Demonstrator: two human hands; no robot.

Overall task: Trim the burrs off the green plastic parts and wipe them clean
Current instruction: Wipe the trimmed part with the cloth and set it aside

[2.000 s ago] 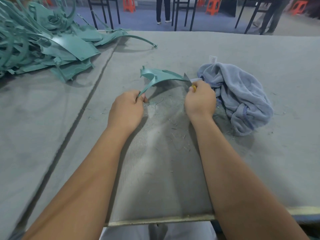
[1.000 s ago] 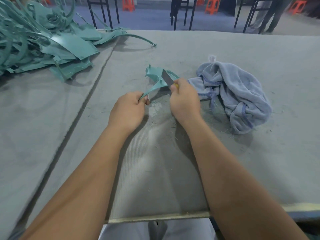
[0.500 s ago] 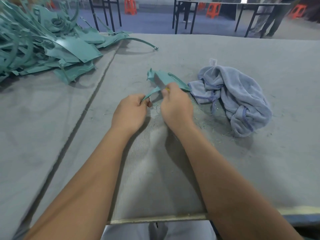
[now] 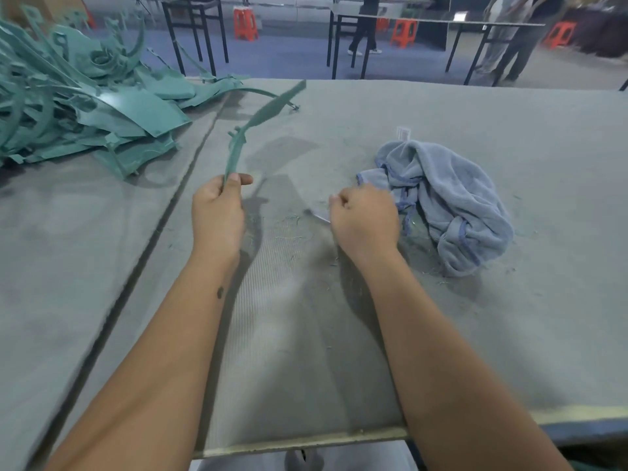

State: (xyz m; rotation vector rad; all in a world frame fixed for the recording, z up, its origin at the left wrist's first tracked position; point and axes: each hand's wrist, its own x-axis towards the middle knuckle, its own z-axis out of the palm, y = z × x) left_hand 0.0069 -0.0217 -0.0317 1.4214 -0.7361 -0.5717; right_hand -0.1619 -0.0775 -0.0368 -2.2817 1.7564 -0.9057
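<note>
My left hand point(image 4: 217, 215) pinches the near end of a long curved green plastic part point(image 4: 253, 125), which stands lifted off the table and arcs up and away to the right. My right hand point(image 4: 365, 220) is curled round a small knife whose blade point(image 4: 317, 215) pokes out to the left, low over the table. The hands are apart, with thin green shavings point(image 4: 292, 229) scattered on the table between them. A crumpled grey-blue cloth point(image 4: 448, 198) lies just right of my right hand.
A big heap of green plastic parts point(image 4: 78, 100) covers the far left of the grey felt-covered table point(image 4: 509, 317). A seam point(image 4: 163, 219) runs down the table left of my hands. Beyond the table stand black-framed tables, orange stools and people.
The knife has come off the part and my right hand has drawn back to the right. My left hand has raised the part, which now stands up off the table.
</note>
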